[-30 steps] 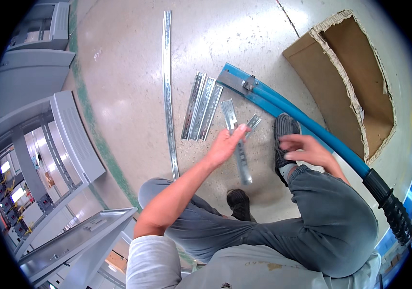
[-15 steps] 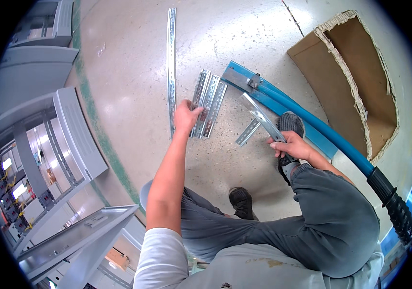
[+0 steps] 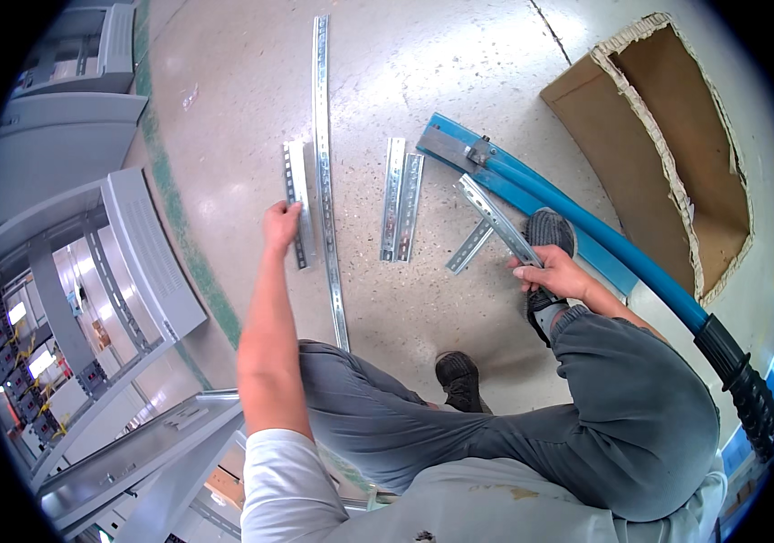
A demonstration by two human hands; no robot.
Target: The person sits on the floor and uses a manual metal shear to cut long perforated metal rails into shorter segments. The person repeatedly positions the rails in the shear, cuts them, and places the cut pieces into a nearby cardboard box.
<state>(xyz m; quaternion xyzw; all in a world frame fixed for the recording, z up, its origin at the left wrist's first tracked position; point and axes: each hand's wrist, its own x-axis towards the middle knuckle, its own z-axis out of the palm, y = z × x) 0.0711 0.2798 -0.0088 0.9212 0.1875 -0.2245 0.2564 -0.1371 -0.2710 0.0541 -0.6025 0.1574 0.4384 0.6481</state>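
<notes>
My left hand [image 3: 282, 224] pinches the edge of a short slotted metal mounting rail [image 3: 298, 222] on the floor, left of a long slotted rail [image 3: 322, 136]. Two short rails [image 3: 392, 195] lie side by side on the long rail's right. My right hand [image 3: 550, 271] is closed around the lower end of another slotted rail [image 3: 500, 220], which slants up to the left. Beneath that one a shorter rail piece [image 3: 470, 246] rests on the floor. Behind it stretches a blue lever cutter [image 3: 477, 154] with a long handle; my right shoe [image 3: 550, 231] is against its base.
An open cardboard box [image 3: 618, 154] stands beyond the blue cutter on the right. Grey metal cabinets [image 3: 147, 253] line the left side, past a green floor stripe [image 3: 179, 217]. The cutter's black ribbed grip [image 3: 745, 389] reaches toward the lower right.
My left hand has moved left across the long rail, taking a short rail from the group to its other side. My right hand still holds its rail, almost unmoved.
</notes>
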